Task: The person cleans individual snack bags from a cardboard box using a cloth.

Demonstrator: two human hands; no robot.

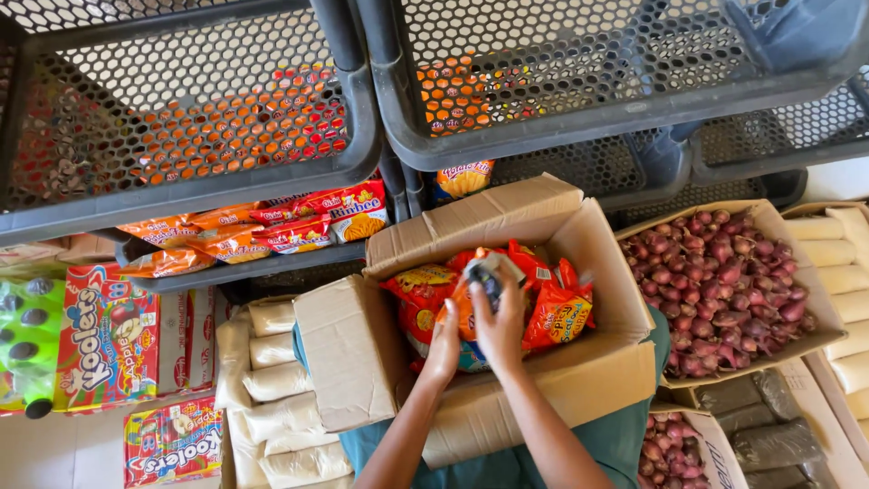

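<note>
Open cardboard box (507, 380) rests on the person's lap, frame centre, filled with orange-red snack packets (552, 308). Right hand (500, 328) is closed around a small dark object (487, 273), blurred and not identifiable, above the packets. Left hand (443, 344), fingers together, lies against the packets at 9 o'clock of the right. Box of red onions (724, 290) sits at 3 o'clock.

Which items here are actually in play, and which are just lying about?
In play:
- right hand, gripping a small blurred packet
- left hand
- open cardboard box
- orange-red snack packs inside it

Lying about:
- box of red onions
- grey mesh racks
- white filled bags
- juice cartons
</note>
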